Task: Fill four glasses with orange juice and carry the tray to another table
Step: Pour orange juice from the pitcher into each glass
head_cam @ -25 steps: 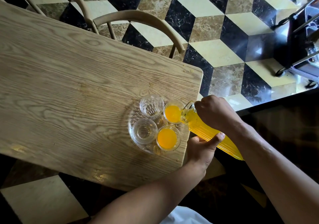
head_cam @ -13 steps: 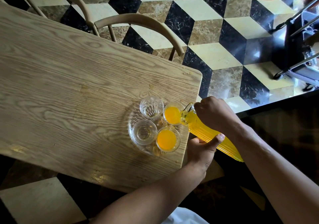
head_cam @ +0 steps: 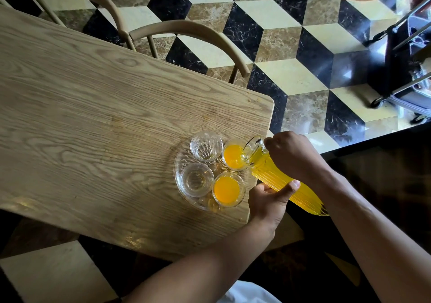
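A round clear glass tray (head_cam: 180, 162) sits near the right end of the wooden table (head_cam: 93, 120). Four glasses stand on it. The far left glass (head_cam: 206, 146) and near left glass (head_cam: 197, 179) hold no juice. The near right glass (head_cam: 228, 189) is full of orange juice. Juice runs into the far right glass (head_cam: 233, 155) from a ribbed glass jug (head_cam: 277, 174), tilted with its spout over that glass. My right hand (head_cam: 293, 155) grips the jug near its top. My left hand (head_cam: 268, 200) holds the jug's body from below, thumb across it.
Two curved wooden chair backs (head_cam: 186, 32) stand against the table's far edge. Beyond is a black, cream and brown tiled floor (head_cam: 291, 76). A wheeled metal trolley (head_cam: 403, 69) stands at the far right. The table's right edge lies just right of the tray.
The juice level in the far right glass has risen a little. Both hands and the jug have stayed almost in place.
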### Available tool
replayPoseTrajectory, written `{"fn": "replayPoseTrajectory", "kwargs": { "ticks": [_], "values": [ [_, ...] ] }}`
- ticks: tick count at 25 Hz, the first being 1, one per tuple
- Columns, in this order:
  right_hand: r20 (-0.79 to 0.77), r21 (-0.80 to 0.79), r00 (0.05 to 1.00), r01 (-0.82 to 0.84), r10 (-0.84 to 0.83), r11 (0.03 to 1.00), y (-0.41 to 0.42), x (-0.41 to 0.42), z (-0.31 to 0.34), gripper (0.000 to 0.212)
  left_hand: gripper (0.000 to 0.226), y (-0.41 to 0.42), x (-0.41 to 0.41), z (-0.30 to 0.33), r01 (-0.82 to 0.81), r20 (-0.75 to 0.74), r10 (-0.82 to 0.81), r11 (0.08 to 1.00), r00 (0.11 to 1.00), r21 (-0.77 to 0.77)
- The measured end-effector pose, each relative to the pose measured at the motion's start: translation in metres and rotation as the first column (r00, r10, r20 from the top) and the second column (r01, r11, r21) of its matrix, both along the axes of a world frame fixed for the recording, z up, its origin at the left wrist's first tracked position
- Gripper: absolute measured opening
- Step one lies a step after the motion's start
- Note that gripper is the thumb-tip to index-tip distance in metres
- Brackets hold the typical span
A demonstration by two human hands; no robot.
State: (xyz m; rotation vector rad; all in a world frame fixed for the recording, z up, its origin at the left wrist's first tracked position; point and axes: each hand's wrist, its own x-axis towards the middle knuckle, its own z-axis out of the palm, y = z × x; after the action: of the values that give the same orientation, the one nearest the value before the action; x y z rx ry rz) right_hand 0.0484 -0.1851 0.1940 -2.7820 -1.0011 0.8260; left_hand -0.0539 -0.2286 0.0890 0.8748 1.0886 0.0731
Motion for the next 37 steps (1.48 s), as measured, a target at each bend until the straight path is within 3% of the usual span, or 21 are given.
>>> {"fn": "replayPoseTrajectory", "kwargs": {
  "ticks": [6,14,17,19,22,29,32,34,37],
  "values": [
    [0.07,0.013,0.994,-0.083,0.082,0.996,0.0,0.006,0.001,0.038,0.091,0.008,-0.001,0.008,-0.015,0.016,0.014,0.997,1.0,0.072],
    [0.14,0.008,0.958,-0.253,0.25,0.967,0.014,-0.002,0.012,0.027,0.071,0.02,-0.009,0.014,-0.026,0.002,0.026,0.994,1.0,0.103],
    [0.071,0.004,0.95,-0.304,0.303,0.953,0.017,-0.005,0.014,0.021,0.071,0.026,-0.01,0.014,-0.03,-0.008,0.031,0.993,0.999,0.112],
    [0.068,-0.027,0.926,-0.369,0.37,0.929,0.022,-0.005,0.015,0.038,0.075,0.031,-0.011,0.016,-0.035,-0.023,0.038,0.99,0.999,0.134],
    [0.244,0.023,0.848,-0.49,0.471,0.871,0.029,-0.003,0.004,0.049,0.076,0.038,-0.012,0.018,-0.043,-0.029,0.048,0.989,0.998,0.138],
    [0.182,0.044,0.884,-0.446,0.431,0.894,0.044,-0.008,0.006,0.039,0.07,0.046,-0.013,0.016,-0.062,-0.016,0.064,0.992,0.998,0.109],
    [0.092,0.064,0.963,-0.26,0.254,0.963,0.05,-0.006,0.0,0.028,0.063,0.047,-0.013,0.014,-0.043,-0.051,0.048,0.996,0.998,0.081],
    [0.015,0.109,0.995,-0.099,0.098,0.989,0.051,-0.007,0.002,0.035,0.07,0.047,-0.013,0.018,-0.052,-0.04,0.056,0.996,0.998,0.079],
    [-0.022,0.095,0.997,-0.073,0.076,0.993,0.054,-0.012,0.003,0.039,0.083,0.048,-0.013,0.024,-0.082,-0.057,0.088,0.991,0.994,0.106]
  ]
}}
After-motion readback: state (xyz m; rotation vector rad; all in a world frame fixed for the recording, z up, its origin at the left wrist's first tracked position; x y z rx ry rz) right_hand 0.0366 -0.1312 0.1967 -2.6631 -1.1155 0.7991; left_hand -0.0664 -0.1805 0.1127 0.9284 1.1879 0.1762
